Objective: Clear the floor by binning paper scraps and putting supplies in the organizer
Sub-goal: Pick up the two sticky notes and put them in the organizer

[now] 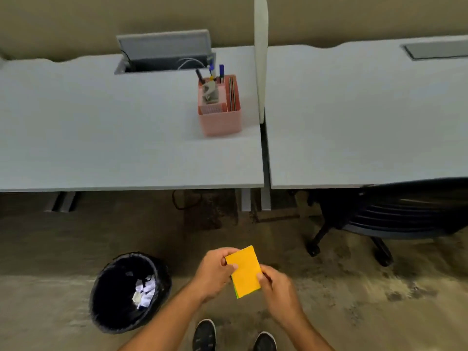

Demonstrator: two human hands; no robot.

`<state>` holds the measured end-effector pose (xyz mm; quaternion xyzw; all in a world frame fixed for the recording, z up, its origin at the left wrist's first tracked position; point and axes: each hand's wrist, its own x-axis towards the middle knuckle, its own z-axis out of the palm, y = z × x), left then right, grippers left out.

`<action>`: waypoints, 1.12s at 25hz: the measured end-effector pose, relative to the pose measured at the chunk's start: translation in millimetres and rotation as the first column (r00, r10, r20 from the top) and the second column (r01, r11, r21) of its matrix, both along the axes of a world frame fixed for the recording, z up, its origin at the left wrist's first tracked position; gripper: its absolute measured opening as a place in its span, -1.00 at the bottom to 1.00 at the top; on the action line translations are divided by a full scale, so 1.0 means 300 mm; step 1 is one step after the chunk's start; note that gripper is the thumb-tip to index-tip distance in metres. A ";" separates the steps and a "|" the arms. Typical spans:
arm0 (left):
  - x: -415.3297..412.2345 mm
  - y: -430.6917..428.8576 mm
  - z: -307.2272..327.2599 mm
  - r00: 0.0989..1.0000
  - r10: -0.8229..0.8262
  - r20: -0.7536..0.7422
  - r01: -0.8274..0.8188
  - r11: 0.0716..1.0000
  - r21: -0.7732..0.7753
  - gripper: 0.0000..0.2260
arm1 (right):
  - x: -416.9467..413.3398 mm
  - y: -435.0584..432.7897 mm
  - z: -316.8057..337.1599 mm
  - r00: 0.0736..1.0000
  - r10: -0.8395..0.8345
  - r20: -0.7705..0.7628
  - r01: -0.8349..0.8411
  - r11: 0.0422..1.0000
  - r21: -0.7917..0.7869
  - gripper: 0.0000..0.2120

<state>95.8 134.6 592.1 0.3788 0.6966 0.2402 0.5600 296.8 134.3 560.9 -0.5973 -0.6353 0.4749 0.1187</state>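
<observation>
Chair [405,214] cut off at right edge — floor [379,282] blurred; organizer [219,107] contents too small to tell.

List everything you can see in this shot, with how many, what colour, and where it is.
Desks: two, pale grey, side by side across the top.
Divider panel: one, white, between the desks.
Organizer: one, pink, on the left desk near the divider, holding pens.
Cable hatch: one, grey, lid open, back of the left desk.
Bin: one, black liner, on the floor at lower left, white paper scraps inside.
Office chair: one, black, under the right desk.
Sticky-note pad: one, orange top, held over the floor.
Shoes: two, dark, bottom edge.
Left hand, right hand: both gripping the pad.
</observation>
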 end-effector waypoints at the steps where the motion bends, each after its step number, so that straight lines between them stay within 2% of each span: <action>1: 0.000 0.003 0.055 1.000 -0.013 -0.012 0.013 1.000 0.002 -0.72 | 0.001 0.007 0.050 1.000 -0.007 -0.005 0.007 1.000 0.015 -0.76; 5: 0.005 0.028 0.262 0.998 -0.042 -0.044 0.043 0.999 0.032 -0.72 | 0.001 0.071 0.242 1.000 -0.022 -0.021 0.023 0.998 0.053 -0.78; 11: -0.057 0.166 0.462 0.991 -0.117 -0.061 0.122 0.989 0.084 -0.69 | -0.105 0.243 0.432 1.000 -0.012 -0.005 0.012 0.993 0.116 -0.84; 15: -0.177 0.365 0.555 0.956 -0.179 -0.231 0.214 0.967 0.138 -0.78 | -0.236 0.427 0.543 0.999 -0.049 0.018 0.045 0.985 0.168 -0.94; 20: -0.385 0.702 0.688 0.921 0.043 -0.388 0.082 0.951 0.298 -0.79 | -0.460 0.759 0.690 0.993 -0.105 0.049 0.088 0.958 0.274 -0.90; 24: -0.527 0.933 0.771 0.932 0.150 -0.331 0.019 0.890 0.456 -0.77 | -0.618 1.003 0.796 0.990 -0.140 -0.020 0.137 0.913 0.383 -0.82; 28: -0.617 1.118 0.784 0.930 0.189 -0.314 -0.006 0.865 0.502 -0.76 | -0.719 1.185 0.841 0.984 -0.178 -0.027 0.171 0.879 0.445 -0.86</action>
